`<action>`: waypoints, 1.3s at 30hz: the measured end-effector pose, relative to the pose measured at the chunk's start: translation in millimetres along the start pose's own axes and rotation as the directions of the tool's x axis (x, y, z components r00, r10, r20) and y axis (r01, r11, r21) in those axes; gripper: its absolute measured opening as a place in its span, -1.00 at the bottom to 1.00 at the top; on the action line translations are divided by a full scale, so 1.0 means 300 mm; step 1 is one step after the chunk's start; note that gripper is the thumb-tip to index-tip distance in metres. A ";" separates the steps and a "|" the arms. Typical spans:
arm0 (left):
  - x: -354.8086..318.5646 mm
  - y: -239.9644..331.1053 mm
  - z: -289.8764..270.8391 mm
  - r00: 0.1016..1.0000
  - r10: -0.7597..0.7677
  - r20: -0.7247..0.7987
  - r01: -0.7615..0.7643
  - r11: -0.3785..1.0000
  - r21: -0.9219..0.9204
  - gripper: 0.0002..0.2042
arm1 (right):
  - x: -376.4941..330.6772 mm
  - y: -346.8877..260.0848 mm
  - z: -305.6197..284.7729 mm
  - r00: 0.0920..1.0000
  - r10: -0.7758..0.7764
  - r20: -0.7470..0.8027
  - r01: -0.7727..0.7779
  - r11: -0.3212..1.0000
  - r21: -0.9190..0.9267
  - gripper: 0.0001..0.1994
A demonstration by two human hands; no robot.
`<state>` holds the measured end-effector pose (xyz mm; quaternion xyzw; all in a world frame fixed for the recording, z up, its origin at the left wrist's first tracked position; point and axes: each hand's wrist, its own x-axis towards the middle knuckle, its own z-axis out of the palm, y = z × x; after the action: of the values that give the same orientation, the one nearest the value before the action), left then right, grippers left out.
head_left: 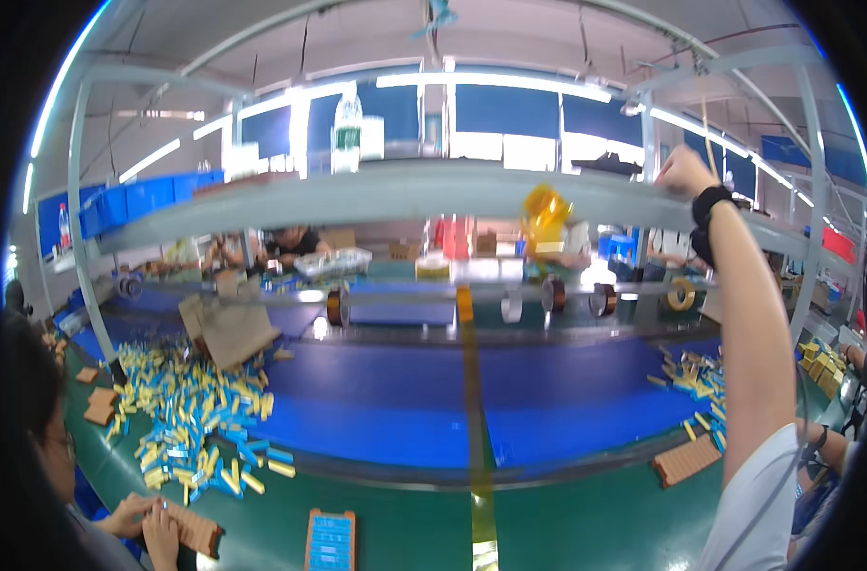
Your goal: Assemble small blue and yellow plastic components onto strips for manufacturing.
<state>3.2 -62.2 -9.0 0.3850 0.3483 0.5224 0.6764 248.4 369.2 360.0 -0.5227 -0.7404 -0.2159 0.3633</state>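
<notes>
While your right hand (685, 173) curls near grey beam (433, 198) across upper frame, can't tell if holding anything; left hand unseen. Low swing could scatter blue-yellow pieces (700, 379), right of frame.

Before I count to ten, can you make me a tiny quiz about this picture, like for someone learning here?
1. True or false: the loose pieces heaped on the left are all blue.

2. Where is the wearer's right hand?
A) flat on the table
B) raised by the long grey beam
C) inside a box

3. Fill the gap: the tray at the bottom, just left of the middle, holds ____ pieces.

Key: 1 false, some are yellow; 2 B; 3 blue.
</notes>
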 end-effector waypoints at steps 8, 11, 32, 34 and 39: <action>0.095 -0.006 -0.065 0.997 -0.071 -0.022 0.074 0.988 0.138 -0.56 | -0.112 0.121 -0.191 0.938 -0.180 -0.295 0.048 0.913 -0.404 -0.77; 0.107 -0.019 -0.056 1.000 -0.003 -0.018 0.005 0.996 0.086 -0.56 | -0.318 0.082 -0.269 0.939 0.096 -0.331 -0.101 0.995 0.001 -0.58; 0.048 -0.125 0.015 0.968 0.182 -0.173 -0.115 0.933 0.342 -0.44 | -1.582 -0.471 -0.018 0.622 -0.657 0.425 0.188 0.652 0.734 -0.77; 0.049 -0.115 0.026 0.966 0.191 -0.173 -0.113 0.917 0.383 -0.44 | -1.576 -0.473 -0.008 0.635 -0.697 0.333 0.338 0.638 0.692 -0.76; 0.046 -0.103 0.032 0.965 0.206 -0.164 -0.126 0.909 0.397 -0.42 | -1.564 -0.469 -0.014 0.591 -0.735 0.331 0.379 0.616 0.691 -0.76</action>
<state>28.2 -55.1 -32.9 0.4829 0.4762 0.5365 0.5023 207.9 26.0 12.7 -0.1587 -0.9720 0.0729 0.1572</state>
